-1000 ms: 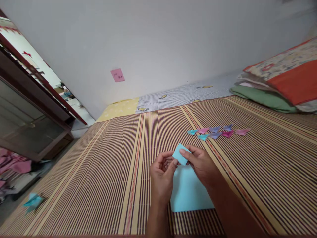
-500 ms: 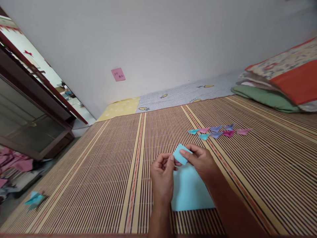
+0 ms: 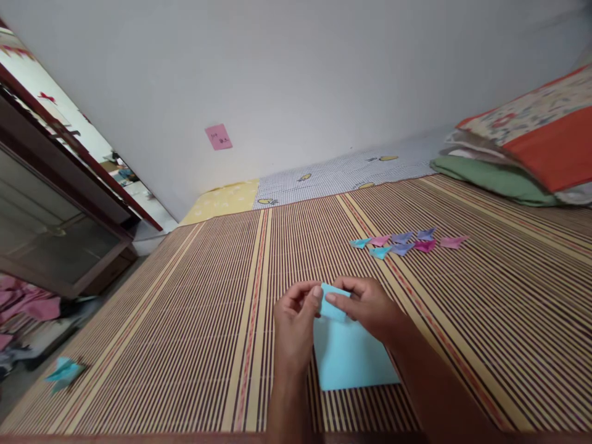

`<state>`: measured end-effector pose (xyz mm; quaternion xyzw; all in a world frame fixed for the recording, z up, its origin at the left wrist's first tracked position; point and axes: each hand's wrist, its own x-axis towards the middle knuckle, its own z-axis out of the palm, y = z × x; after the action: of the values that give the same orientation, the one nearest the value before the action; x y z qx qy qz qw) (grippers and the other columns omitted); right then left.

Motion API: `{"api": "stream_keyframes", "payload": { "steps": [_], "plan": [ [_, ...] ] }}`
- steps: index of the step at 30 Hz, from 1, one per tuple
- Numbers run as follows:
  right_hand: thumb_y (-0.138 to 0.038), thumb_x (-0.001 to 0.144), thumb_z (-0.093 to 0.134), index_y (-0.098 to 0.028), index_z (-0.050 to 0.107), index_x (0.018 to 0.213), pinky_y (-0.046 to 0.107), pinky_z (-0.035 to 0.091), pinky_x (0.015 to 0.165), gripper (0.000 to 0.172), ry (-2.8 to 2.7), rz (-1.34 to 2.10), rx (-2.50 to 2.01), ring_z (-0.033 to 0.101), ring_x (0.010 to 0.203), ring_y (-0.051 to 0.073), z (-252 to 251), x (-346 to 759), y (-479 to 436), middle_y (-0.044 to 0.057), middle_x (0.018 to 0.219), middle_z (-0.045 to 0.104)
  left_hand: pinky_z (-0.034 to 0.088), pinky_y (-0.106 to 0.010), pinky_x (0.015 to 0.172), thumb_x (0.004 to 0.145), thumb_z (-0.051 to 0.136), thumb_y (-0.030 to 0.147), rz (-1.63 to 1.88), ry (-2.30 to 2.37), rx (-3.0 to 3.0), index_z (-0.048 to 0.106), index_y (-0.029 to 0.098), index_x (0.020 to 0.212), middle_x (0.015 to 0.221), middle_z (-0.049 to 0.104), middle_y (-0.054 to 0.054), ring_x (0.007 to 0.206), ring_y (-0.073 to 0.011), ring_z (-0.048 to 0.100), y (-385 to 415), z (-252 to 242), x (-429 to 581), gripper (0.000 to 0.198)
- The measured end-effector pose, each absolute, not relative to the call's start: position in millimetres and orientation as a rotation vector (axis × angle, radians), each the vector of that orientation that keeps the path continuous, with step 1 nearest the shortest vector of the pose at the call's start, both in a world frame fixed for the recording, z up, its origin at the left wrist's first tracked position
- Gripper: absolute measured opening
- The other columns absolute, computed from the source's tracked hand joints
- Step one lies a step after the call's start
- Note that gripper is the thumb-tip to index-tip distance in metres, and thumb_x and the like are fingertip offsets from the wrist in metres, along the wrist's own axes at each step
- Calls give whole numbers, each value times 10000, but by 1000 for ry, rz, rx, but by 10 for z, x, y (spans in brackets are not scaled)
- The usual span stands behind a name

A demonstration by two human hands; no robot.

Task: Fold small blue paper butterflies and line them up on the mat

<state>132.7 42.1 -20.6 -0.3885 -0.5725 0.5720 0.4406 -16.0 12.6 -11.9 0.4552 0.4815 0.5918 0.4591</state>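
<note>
Striped matting lies below; your left hand pinches the left edge of the small blue paper, your right hand pinching its right side.

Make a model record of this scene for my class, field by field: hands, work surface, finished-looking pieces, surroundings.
Left hand: pinches the left edge of a blue square
Right hand: grips the same square, thumb across its face
Below the hands: blue sheet, flat on a striped mat
Folded pieces: eight, beyond the right hand; two blue, three purple, three pink
Far left: another blue piece
Wall: pink note
</note>
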Motion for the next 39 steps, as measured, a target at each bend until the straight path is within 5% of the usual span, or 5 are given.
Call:
{"api": "stream_keyframes", "payload": {
  "steps": [5, 17, 22, 28, 39],
  "plan": [
    [-392, 812, 712, -163, 627, 703, 233, 246, 477, 268, -1573, 1336, -1022, 370, 533, 97, -261, 1317, 437, -53, 590, 427, 462, -246, 631, 779, 769, 309, 1370, 1232, 1142, 781, 121, 785, 703, 688, -47, 672, -151, 598, 160, -208, -219, 188],
    [-350, 865, 602, -196, 579, 709, 227, 364, 461, 220, -1431, 1202, -1050, 465, 472, 108, -197, 1172, 368, -53, 508, 505, 473, -204, 502, 586, 898, 418, 1861, 1133, 518, 692, 132, 728, 633, 660, 5, 551, -111, 591, 299, -306, -212, 380],
    [-342, 837, 646, -187, 615, 741, 223, 427, 448, 185, -1344, 1268, -999, 532, 469, 114, -195, 1063, 314, -19, 551, 614, 401, -164, 439, 654, 874, 415, 1876, 1080, 557, 680, 137, 752, 620, 633, 18, 528, -93, 582, 274, -300, -201, 353],
    [-385, 791, 711, -173, 677, 761, 236, 497, 507, 217, -1214, 1178, -1017, 584, 524, 122, -185, 1048, 352, 9, 622, 668, 525, -222, 543, 648, 877, 383, 1847, 1014, 537, 681, 142, 778, 695, 690, -14, 607, -134, 656, 227, -242, -117, 336],
    [-410, 767, 768, -186, 657, 737, 279, 540, 561, 252, -1114, 1126, -988, 636, 547, 155, -263, 1075, 409, 23, 624, 693, 522, -206, 556, 673, 877, 361, 1857, 946, 492, 669, 152, 777, 643, 628, 25, 569, -94, 601, 209, -253, 8, 312]
  ]
}}
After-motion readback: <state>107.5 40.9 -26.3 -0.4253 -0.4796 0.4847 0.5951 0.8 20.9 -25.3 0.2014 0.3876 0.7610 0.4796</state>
